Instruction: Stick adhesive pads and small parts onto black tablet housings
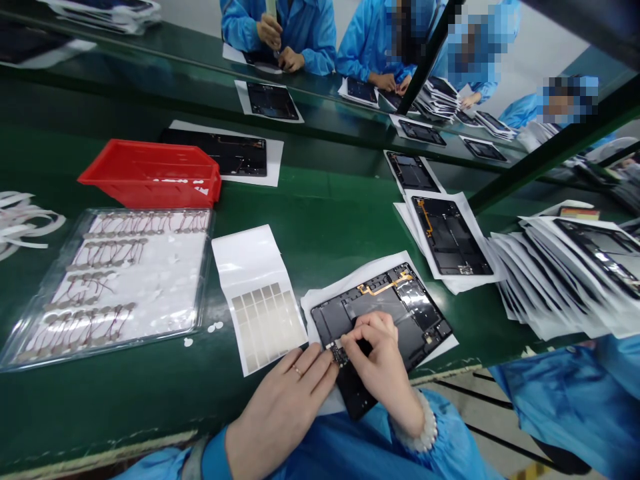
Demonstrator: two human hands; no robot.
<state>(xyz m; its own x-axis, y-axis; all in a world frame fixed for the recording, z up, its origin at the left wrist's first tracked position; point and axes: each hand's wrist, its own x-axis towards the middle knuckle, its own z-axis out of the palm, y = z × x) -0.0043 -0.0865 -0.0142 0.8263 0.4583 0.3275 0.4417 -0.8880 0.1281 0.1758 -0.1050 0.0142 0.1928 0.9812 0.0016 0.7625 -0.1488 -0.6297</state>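
A black device housing (pixel 385 307) with an orange flex cable lies on white paper at the table's front edge. Over its lower left part, my right hand (pixel 377 353) is closed in a pinch beside a small circuit board (pixel 339 353); what the fingertips hold is too small to make out. My left hand (pixel 287 407) rests flat with its fingers outstretched, fingertips at the housing's left edge near that board. Left of the housing lies a white sheet of grey rectangular stickers (pixel 265 320), its top part blank.
Further left stand a clear tray (pixel 205 287) of small wired discs and a red bin (pixel 150 167). More housings on paper (pixel 453 233) and a tall stack (pixel 535 280) are at the right. People in blue work across the table; a blue sleeve (pixel 575 400) is close by at right.
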